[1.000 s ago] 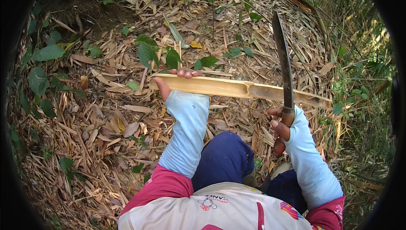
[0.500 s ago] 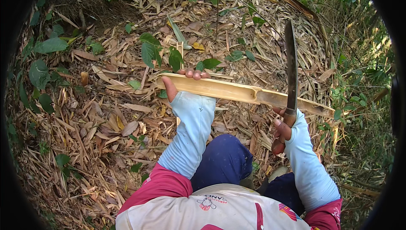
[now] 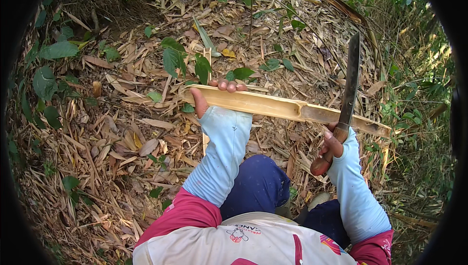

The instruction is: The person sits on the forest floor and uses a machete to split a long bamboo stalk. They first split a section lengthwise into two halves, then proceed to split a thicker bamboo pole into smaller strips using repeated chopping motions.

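Observation:
A split bamboo piece lies crosswise in front of me, its pale hollow side showing and a node partway along. My left hand is wrapped round its left end, thumb on the near side and fingertips over the far edge. In my right hand is a machete, gripped by its brown wooden handle. The dark blade points up and away, tilted slightly right, and crosses over the bamboo's right part. Pale blue sleeves cover both my forearms and part of each hand.
Dry bamboo leaves litter the ground all round. A thin pale bamboo strip lies beneath the held piece. Green leafy plants stand ahead and at left; dense undergrowth lines the right. My bent knee is close below the bamboo.
The machete's blade has tilted to the right, and its tip has dropped a little. The bamboo and my left hand have shifted slightly right.

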`<state>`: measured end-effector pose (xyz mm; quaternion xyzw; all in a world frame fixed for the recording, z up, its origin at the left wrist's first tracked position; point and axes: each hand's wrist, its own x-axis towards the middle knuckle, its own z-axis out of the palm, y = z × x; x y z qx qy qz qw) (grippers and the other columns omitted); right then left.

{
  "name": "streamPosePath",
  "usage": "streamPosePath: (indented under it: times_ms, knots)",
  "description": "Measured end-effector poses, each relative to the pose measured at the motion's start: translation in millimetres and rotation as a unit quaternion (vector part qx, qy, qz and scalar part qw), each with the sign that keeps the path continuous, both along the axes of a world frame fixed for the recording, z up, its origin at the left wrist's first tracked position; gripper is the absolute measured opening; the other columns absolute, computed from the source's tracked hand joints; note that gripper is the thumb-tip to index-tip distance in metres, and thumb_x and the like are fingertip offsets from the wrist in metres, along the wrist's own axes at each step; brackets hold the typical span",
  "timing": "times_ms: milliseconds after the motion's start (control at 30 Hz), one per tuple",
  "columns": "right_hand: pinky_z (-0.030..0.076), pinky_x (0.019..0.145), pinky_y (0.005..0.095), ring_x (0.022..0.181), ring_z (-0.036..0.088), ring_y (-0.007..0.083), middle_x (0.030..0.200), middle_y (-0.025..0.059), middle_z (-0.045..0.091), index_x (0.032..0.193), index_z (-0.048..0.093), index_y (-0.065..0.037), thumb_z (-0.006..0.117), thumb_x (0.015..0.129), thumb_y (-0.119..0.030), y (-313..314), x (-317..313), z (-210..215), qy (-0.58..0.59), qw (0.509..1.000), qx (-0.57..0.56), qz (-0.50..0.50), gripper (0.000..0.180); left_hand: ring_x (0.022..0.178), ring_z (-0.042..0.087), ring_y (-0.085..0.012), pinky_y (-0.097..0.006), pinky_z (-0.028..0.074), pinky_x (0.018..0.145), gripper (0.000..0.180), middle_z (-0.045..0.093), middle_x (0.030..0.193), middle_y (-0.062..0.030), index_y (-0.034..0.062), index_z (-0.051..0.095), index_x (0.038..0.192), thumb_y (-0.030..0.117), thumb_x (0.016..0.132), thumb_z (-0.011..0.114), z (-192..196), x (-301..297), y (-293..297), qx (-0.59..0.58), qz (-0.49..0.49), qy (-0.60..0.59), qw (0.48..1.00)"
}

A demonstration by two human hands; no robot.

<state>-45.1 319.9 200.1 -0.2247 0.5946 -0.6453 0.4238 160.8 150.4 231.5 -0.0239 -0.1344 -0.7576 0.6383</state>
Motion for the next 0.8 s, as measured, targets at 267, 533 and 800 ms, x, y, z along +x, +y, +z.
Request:
streamPosePath:
  times_ms: [267, 533, 800]
  knots:
    - [0.050, 0.056, 0.0304, 0.062, 0.058, 0.0152, 0.080, 0.0075, 0.058, 0.119, 0.048, 0.001, 0.076, 0.081, -0.018, -1, 3, 1, -0.009, 1.000, -0.010, -0.006, 0.050, 0.088, 0.056, -0.0205, -0.039, 0.047, 0.092, 0.043, 0.056, 0.089, -0.0050, 0.0082, 0.054, 0.099, 0.051, 0.096, 0.058, -2, 2, 3, -0.005, 0.010, -0.011, 1.000]
    - [0.051, 0.057, 0.0305, 0.062, 0.059, 0.0153, 0.080, 0.0072, 0.057, 0.122, 0.047, 0.001, 0.076, 0.082, -0.017, -1, 6, 1, 0.008, 1.000, -0.014, -0.025, 0.053, 0.089, 0.056, -0.0215, -0.040, 0.046, 0.093, 0.044, 0.056, 0.090, -0.0054, 0.0093, 0.055, 0.099, 0.054, 0.096, 0.057, -4, 2, 2, -0.003, 0.009, -0.021, 1.000]
    - [0.053, 0.059, 0.0311, 0.062, 0.059, 0.0154, 0.080, 0.0074, 0.057, 0.124, 0.045, 0.000, 0.073, 0.084, -0.014, -3, 6, 0, 0.001, 0.999, -0.025, -0.023, 0.051, 0.094, 0.057, -0.0254, -0.045, 0.047, 0.095, 0.050, 0.059, 0.094, -0.0064, 0.0094, 0.055, 0.103, 0.058, 0.093, 0.059, -14, -15, 8, 0.013, 0.008, -0.091, 0.996]
